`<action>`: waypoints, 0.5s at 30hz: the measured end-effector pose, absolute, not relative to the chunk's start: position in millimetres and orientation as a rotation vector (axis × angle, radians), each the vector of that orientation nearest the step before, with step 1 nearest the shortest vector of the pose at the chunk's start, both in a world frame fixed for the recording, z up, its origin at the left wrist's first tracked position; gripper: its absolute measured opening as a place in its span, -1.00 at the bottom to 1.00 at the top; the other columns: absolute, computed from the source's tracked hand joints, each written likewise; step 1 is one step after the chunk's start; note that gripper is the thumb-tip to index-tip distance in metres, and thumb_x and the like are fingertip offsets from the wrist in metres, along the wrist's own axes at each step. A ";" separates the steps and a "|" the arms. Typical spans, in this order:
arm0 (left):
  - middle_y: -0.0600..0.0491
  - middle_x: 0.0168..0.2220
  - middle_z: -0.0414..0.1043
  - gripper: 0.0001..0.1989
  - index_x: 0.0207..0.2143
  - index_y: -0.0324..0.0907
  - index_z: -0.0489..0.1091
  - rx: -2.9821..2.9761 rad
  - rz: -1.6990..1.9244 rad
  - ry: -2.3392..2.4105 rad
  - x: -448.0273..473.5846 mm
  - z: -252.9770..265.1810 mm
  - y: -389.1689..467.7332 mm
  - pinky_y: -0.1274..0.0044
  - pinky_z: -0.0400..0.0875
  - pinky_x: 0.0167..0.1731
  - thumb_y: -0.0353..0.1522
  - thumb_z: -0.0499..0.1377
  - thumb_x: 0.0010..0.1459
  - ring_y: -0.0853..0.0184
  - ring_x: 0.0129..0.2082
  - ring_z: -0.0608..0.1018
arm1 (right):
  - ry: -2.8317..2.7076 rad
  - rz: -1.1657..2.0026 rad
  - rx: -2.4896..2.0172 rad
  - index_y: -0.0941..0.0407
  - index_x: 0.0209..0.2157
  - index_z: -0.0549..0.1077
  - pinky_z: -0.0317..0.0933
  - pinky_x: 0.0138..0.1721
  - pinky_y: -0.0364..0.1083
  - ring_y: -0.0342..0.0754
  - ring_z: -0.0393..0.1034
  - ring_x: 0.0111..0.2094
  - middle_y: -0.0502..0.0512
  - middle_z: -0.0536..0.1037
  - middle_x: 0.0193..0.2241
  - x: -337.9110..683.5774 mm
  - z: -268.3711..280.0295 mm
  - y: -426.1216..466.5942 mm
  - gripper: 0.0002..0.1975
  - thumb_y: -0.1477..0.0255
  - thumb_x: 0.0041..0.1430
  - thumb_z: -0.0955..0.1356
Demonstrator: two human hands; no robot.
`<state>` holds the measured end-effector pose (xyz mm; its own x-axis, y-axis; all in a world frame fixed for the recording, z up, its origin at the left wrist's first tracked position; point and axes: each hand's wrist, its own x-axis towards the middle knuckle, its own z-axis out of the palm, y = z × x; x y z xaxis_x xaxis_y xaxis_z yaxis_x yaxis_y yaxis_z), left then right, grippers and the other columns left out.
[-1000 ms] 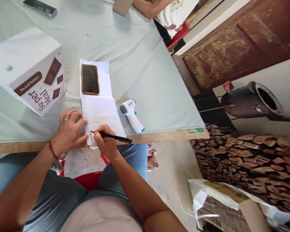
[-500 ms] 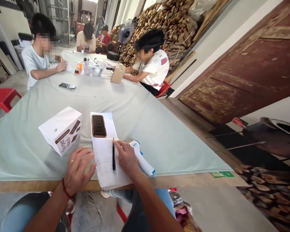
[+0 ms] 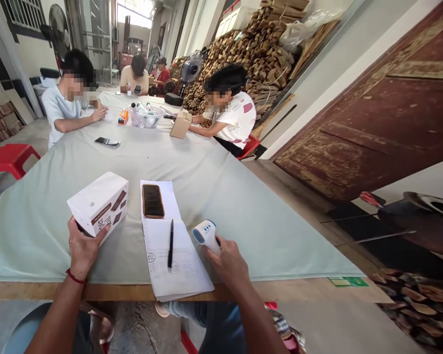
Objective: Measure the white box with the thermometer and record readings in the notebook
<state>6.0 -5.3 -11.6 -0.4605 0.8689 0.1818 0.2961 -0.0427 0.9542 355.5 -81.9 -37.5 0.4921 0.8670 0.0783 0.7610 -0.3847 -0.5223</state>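
Note:
My left hand (image 3: pixel 84 246) grips the near lower end of a white cardboard box (image 3: pixel 99 200) with brown print, thumb on its front face. In my right hand (image 3: pixel 229 258) is a white and blue infrared thermometer (image 3: pixel 205 233), fingers wrapped round its handle and its head pointing away to the left. Between my hands lie printed paper sheets (image 3: pixel 184 280) at the table edge. A black pen (image 3: pixel 170 246) rests on them. On the upper part of the paper is a phone (image 3: pixel 152 200) in an orange-brown case.
Farther along the cloth-covered table (image 3: pixel 221 196) lie another phone (image 3: pixel 107 142), an orange item (image 3: pixel 123 117), a clear basin (image 3: pixel 146 118) of bottles and a brown carton (image 3: pixel 180 125). Several people sit around it. Stacked firewood (image 3: pixel 239 54) rises behind; a red stool (image 3: pixel 7 158) stands left.
My left hand has moved left and taken hold of the white box. My right hand has left the pen and picked up the thermometer, turning its head. The view has shifted slightly.

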 end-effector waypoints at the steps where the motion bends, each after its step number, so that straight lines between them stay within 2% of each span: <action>1: -0.08 -0.08 0.44 -0.15 0.03 -0.17 0.22 1.204 1.522 1.744 7.2 -8.8 -8.6 0.24 0.48 -0.09 -0.08 0.44 -0.31 0.08 -0.09 0.53 | -1.268 0.300 -2.092 0.15 -0.08 0.43 0.30 -0.12 0.04 0.16 0.39 -0.09 0.27 0.49 -0.16 345.9 -32.7 -84.8 -0.59 0.20 0.09 0.34; 3: -0.05 -0.14 0.48 -0.23 -0.04 -0.17 0.28 1.172 1.481 1.652 8.9 -4.9 -15.3 0.29 0.49 -0.15 -0.06 0.44 -0.28 0.11 -0.14 0.55 | -1.160 0.423 -1.761 0.11 -0.08 0.41 0.31 -0.15 0.01 0.10 0.40 -0.15 0.21 0.51 -0.16 320.8 -21.2 -94.0 -0.53 0.11 0.04 0.37; 5: -0.06 -0.16 0.51 -0.29 -0.08 -0.19 0.32 1.131 1.409 1.498 10.5 -4.6 -20.4 0.34 0.50 -0.21 -0.03 0.42 -0.23 0.12 -0.17 0.56 | -1.111 0.689 -1.513 0.08 -0.18 0.44 0.30 -0.27 -0.03 0.03 0.38 -0.31 0.11 0.52 -0.34 291.4 -6.9 -104.3 -0.58 0.06 0.07 0.37; 8: -0.10 -0.13 0.52 -0.27 -0.07 -0.22 0.34 1.065 1.303 1.332 14.3 -8.8 -24.2 0.38 0.49 -0.28 0.00 0.43 -0.21 0.11 -0.18 0.57 | -1.083 1.118 -1.255 0.09 -0.40 0.42 0.18 -0.44 -0.09 -0.08 0.23 -0.51 -0.01 0.40 -0.56 249.6 15.3 -110.8 -0.61 0.02 0.05 0.39; 11: -0.11 -0.11 0.52 -0.24 -0.05 -0.23 0.34 1.042 1.275 1.299 18.8 -11.7 -25.0 0.39 0.49 -0.30 -0.02 0.44 -0.22 0.10 -0.17 0.57 | -1.075 1.300 -1.139 0.09 -0.49 0.38 0.09 -0.46 -0.11 -0.12 0.14 -0.54 -0.05 0.34 -0.61 221.4 29.7 -102.9 -0.61 0.04 0.05 0.40; 15: -0.10 -0.13 0.52 -0.28 -0.07 -0.24 0.37 1.098 1.274 1.300 20.4 -8.9 -26.0 0.38 0.48 -0.27 -0.03 0.43 -0.20 0.07 -0.14 0.56 | -1.061 1.318 -1.051 0.09 -0.54 0.35 0.08 -0.41 -0.11 -0.12 0.16 -0.50 -0.02 0.36 -0.59 204.9 31.4 -84.8 -0.63 0.10 0.10 0.38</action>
